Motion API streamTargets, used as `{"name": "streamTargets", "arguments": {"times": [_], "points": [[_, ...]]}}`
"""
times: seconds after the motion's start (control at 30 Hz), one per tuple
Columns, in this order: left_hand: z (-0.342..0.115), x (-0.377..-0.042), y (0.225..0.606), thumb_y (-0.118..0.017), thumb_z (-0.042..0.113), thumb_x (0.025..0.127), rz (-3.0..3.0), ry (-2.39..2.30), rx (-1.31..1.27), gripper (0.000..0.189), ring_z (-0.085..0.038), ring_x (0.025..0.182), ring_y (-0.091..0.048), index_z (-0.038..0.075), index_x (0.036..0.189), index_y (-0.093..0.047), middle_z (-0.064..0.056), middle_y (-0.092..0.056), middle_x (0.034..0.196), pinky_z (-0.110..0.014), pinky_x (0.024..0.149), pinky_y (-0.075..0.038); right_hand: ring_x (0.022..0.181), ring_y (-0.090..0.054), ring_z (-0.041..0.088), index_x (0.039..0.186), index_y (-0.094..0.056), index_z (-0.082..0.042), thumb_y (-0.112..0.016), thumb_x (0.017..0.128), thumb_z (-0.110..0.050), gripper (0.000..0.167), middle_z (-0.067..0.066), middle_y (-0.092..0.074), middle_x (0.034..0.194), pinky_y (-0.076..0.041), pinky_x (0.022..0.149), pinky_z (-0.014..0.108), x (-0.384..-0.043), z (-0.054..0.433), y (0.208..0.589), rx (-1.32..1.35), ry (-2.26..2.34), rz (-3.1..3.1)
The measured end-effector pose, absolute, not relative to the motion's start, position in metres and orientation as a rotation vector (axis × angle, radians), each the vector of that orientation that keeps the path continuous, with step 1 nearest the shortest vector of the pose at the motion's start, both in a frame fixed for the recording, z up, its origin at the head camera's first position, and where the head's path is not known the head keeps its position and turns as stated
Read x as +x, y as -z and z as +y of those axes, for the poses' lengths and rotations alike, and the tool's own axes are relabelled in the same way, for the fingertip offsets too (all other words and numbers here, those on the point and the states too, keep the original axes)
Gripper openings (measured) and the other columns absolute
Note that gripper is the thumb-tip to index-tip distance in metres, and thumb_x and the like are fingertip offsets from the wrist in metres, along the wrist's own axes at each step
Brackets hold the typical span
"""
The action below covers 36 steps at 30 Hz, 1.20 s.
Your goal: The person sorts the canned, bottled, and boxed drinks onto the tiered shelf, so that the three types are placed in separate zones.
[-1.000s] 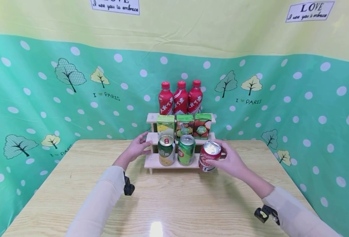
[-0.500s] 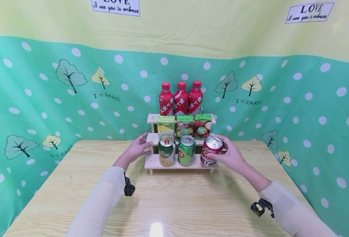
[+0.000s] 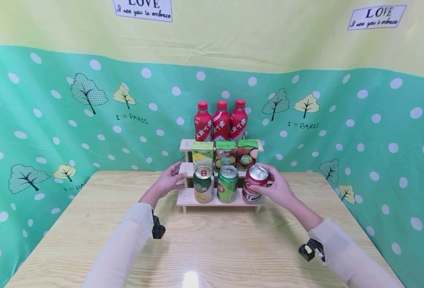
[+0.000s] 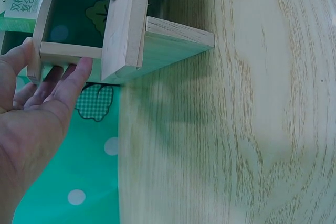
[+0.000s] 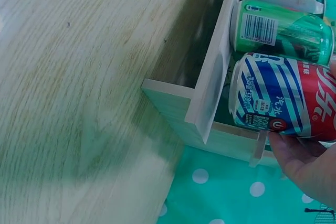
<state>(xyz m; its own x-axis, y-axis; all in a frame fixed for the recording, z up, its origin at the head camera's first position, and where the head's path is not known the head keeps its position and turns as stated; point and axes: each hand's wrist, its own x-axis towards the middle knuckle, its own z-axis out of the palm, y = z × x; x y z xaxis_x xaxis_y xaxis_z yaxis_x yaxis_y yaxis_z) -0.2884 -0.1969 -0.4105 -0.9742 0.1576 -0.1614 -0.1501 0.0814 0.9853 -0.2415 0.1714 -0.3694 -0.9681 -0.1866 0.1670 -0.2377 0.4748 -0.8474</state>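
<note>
A wooden tiered display rack (image 3: pixel 219 203) stands on the table. My right hand (image 3: pixel 279 190) grips a red soda can (image 3: pixel 252 186) at the right end of the bottom step; the can is upright. In the right wrist view, the blue-striped lower side of the can (image 5: pixel 278 95) shows, with the thumb and fingers around it. A green can (image 3: pixel 227 187) and a dark green and yellow can (image 3: pixel 203 189) stand left of it on the same step. My left hand (image 3: pixel 167 181) holds the left side of the rack, the thumb at the middle step's end (image 4: pixel 37 56).
Several juice cartons (image 3: pixel 225 155) line the middle step. Three red bottles (image 3: pixel 221 125) occupy the top step. A polka-dot green and yellow curtain (image 3: pixel 154 100) hangs behind and beside the wooden table (image 3: pixel 219 248).
The red can has moved back and up from the bottom step's front edge to over that step, then slightly left, with my right hand. My left hand stays at the rack.
</note>
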Motion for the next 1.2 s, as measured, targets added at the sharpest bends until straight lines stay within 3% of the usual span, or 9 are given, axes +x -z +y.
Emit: {"name": "streamTargets", "arguments": {"times": [0.63,1.2], "points": [[-0.195,-0.293,0.413,-0.05,0.013,0.097,2.15,-1.981,0.009,0.067,-0.041,0.135,-0.032,0.017,0.152,-0.011,-0.025,-0.014,0.153,-0.049,0.1,-0.047,0.123,-0.048,0.038,0.142,-0.033,-0.011,-0.077,0.076,-0.013,0.079,0.021,-0.045,0.136,-0.049,0.1,0.047,-0.256,0.166,0.381,0.321,-1.67,-2.62],[-0.197,-0.291,0.412,-0.049,0.011,0.097,2.15,-1.982,0.0,0.067,-0.041,0.135,-0.032,0.016,0.152,-0.011,-0.026,-0.014,0.152,-0.049,0.101,-0.047,0.122,-0.047,0.036,0.143,-0.035,-0.017,-0.079,0.074,-0.02,0.081,0.017,-0.045,0.136,-0.049,0.098,0.047,-0.262,0.166,0.384,0.314,-1.67,-2.685]]}}
